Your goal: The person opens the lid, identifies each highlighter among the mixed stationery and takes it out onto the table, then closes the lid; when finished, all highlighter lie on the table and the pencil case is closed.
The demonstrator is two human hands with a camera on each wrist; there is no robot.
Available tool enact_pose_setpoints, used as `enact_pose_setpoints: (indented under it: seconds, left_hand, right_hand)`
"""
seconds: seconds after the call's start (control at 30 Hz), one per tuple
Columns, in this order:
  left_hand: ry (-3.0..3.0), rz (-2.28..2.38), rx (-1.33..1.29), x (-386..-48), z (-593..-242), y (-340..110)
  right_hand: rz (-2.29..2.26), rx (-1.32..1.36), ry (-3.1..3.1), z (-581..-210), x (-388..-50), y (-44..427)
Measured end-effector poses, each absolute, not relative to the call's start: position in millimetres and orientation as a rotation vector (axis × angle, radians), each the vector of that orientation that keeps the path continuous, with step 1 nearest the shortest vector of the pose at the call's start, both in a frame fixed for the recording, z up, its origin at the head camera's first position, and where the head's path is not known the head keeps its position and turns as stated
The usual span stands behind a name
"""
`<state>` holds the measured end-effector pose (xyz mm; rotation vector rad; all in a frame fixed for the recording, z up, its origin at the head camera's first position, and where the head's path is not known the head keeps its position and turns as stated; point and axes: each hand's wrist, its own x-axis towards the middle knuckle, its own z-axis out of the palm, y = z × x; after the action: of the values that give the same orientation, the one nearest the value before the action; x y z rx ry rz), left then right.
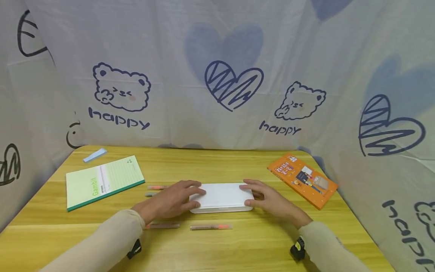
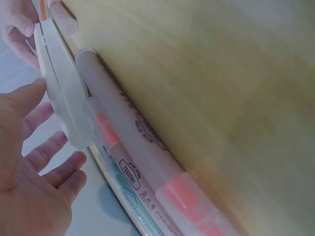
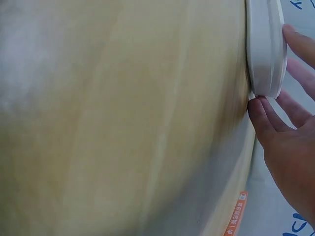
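Note:
A white, flat, rounded case [image 1: 222,196], its lid on, lies on the table between my two hands. My left hand [image 1: 171,198] rests at the case's left end, fingertips on the lid and thumb near the front edge. At the right end my right hand [image 1: 270,198] touches the lid with spread fingers and the thumb at the near corner. In the right wrist view some fingertips lie against the end of the case [image 3: 266,59]. In front of it lies a highlighter [image 1: 210,227], with another highlighter [image 1: 164,226] left of that. Two more pens lie partly hidden behind my left hand.
A green notebook [image 1: 105,183] labelled Gambit lies on the left, with a pale blue strip [image 1: 95,155] behind it. On the right is an orange book [image 1: 306,179]. A printed curtain [image 1: 176,124] closes off the back and sides of the wooden table [image 1: 210,162].

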<state>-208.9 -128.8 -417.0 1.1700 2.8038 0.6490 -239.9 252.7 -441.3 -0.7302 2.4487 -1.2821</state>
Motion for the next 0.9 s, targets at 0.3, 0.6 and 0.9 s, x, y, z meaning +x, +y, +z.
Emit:
enact_pose_setpoints:
  seconds: [0.3, 0.6, 0.9]
  left_hand:
    - [2.818, 0.654, 1.134, -209.2, -421.4, -126.6]
    - [2.823, 0.658, 1.142, -207.9, -420.6, -126.1]
    - [2.801, 0.669, 1.133, -211.1, -419.7, -125.4]
  right_hand:
    - [-1.229, -0.742, 2.468, -441.0, -236.4, 250.4]
    - [-1.209, -0.755, 2.489, -441.7, -238.1, 248.4]
    - [-1.193, -0.75, 2.52, -444.0, -239.3, 252.3]
